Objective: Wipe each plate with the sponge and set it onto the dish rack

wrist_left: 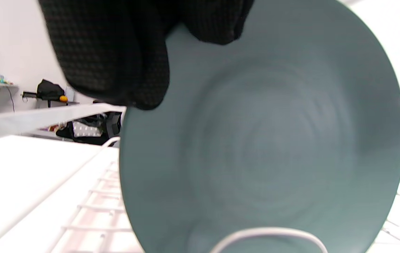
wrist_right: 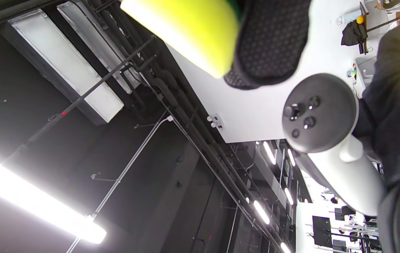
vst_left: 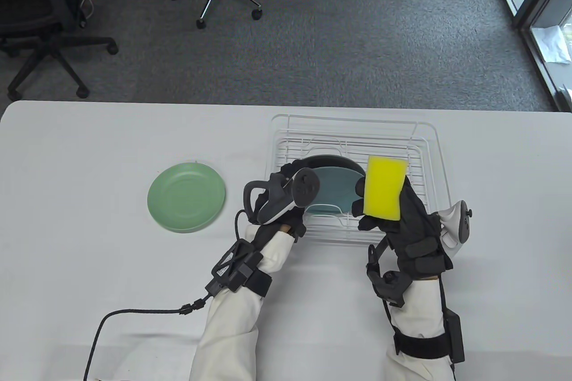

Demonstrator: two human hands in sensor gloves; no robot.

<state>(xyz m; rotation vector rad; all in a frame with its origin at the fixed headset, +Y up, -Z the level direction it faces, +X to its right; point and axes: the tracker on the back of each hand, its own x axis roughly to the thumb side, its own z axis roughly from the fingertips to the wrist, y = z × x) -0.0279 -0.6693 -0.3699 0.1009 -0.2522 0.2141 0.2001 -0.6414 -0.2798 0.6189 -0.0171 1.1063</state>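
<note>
A teal plate [vst_left: 334, 188] stands nearly upright in the white wire dish rack [vst_left: 426, 140]. My left hand [vst_left: 286, 175] grips its left rim. In the left wrist view the teal plate [wrist_left: 266, 147] fills the frame, gloved fingers [wrist_left: 115, 52] curled over its top edge. My right hand [vst_left: 393, 215] holds a yellow sponge [vst_left: 384, 188] upright over the rack's right half, just right of the plate. The sponge [wrist_right: 189, 31] and a gloved fingertip [wrist_right: 270, 42] show in the right wrist view. A light green plate [vst_left: 187, 197] lies flat on the table to the left.
The white table [vst_left: 89, 140] extends to the left and front of the rack. A black cable [vst_left: 134, 311] trails from my left wrist across the table's front. Office chairs stand on the grey carpet beyond the far edge.
</note>
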